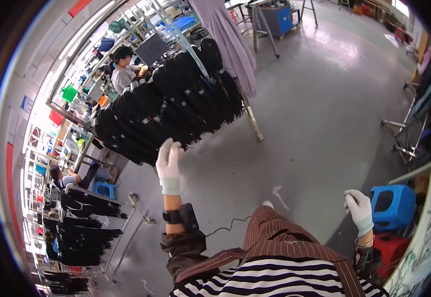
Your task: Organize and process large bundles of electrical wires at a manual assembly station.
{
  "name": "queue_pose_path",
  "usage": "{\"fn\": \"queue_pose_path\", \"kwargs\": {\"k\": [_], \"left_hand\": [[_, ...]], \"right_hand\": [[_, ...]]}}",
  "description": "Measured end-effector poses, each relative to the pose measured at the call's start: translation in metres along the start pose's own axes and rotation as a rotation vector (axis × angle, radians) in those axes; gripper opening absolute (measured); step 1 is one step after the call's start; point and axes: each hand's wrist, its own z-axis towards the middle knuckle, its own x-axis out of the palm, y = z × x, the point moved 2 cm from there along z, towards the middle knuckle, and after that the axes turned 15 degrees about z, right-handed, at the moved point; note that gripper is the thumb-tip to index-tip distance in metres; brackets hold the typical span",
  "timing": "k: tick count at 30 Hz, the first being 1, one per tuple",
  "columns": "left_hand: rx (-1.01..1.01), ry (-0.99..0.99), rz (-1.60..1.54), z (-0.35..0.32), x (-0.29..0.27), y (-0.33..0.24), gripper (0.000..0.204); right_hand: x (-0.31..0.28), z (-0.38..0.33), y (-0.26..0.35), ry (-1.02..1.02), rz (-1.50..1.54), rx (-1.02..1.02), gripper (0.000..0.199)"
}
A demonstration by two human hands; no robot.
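My left hand [169,167], in a white glove, is raised in front of a rack densely hung with long black pieces [171,109]. They look like fabric with frayed or stringy lower ends; their exact kind is unclear. The half-bent fingers are a little apart, with nothing visible in them. Whether the fingertips touch the lowest black ends cannot be made out. Out to the right, my right hand [358,212], also white-gloved, hangs loosely curled with no object visible in it. It is nearest to a blue plastic stool [394,205].
A metal rack leg [253,121] stands on the grey floor [319,119]. Mauve cloth [233,44] hangs at the rack's end. A lower rack [131,222] carries more black pieces [84,237]. Two people sit at benches on the left. A red stool [390,252] and a cable [228,228] are close by.
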Motion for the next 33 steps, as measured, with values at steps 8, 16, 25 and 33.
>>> {"fn": "queue_pose_path", "kwargs": {"k": [8,16,25,33], "left_hand": [[0.397,-0.224,0.105,0.345,0.091,-0.007,0.057],[0.274,-0.621,0.374,0.567,0.177,-0.080,0.054],[0.233,-0.102,-0.086,0.349,0.192,-0.120,0.024],[0.162,-0.075,0.560,0.143,0.137,-0.124,0.012]], "right_hand": [[0.075,0.188,0.032,-0.089,-0.066,0.001,0.019],[0.119,0.320,0.135,-0.047,-0.080,-0.020,0.017],[0.234,0.482,0.285,0.789,-0.190,-0.533,0.038],[0.441,0.427,0.435,1.599,0.886,0.178,0.043]]}}
